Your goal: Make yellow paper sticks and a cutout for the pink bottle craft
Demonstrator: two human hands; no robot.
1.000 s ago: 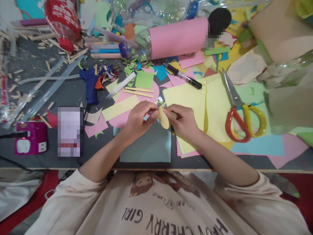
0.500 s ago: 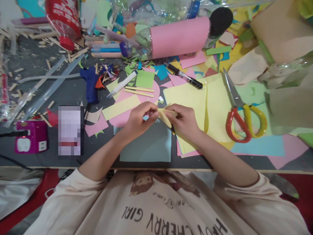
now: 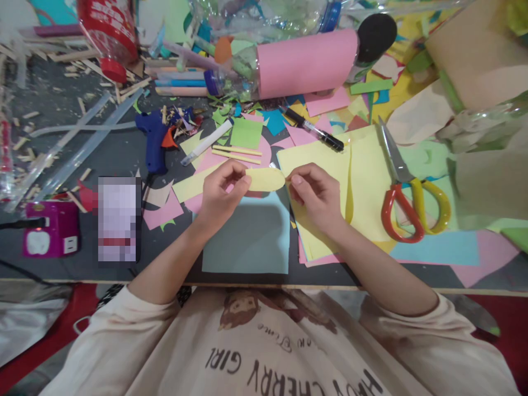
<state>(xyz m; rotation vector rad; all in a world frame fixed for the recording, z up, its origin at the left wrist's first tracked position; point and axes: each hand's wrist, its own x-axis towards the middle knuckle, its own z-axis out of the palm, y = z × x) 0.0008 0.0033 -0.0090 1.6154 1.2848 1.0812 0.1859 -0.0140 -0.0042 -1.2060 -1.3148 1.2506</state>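
Note:
A pale yellow paper strip (image 3: 266,180) with a rounded right end stretches flat between my two hands. My left hand (image 3: 226,190) pinches its left end between thumb and fingers. On the other side my right hand (image 3: 315,192) has curled fingers, their tips at the rounded end. Below the strip lies a blue-grey paper sheet (image 3: 246,236). Two thin yellow sticks (image 3: 236,154) and a white capped pen (image 3: 207,142) rest on pink paper just beyond my hands.
Large scissors (image 3: 402,192) lie on yellow sheets (image 3: 322,236) at the right. A blue glue gun (image 3: 153,143), a phone (image 3: 119,220) and a purple box (image 3: 50,229) are at the left. Behind lie a pink-wrapped bottle (image 3: 307,63), a black marker (image 3: 313,129) and paper scraps.
The yellow paper, bent and folded between my fingers before, now lies straight and flat. My hands have moved apart, the left one to the left and the right one slightly right.

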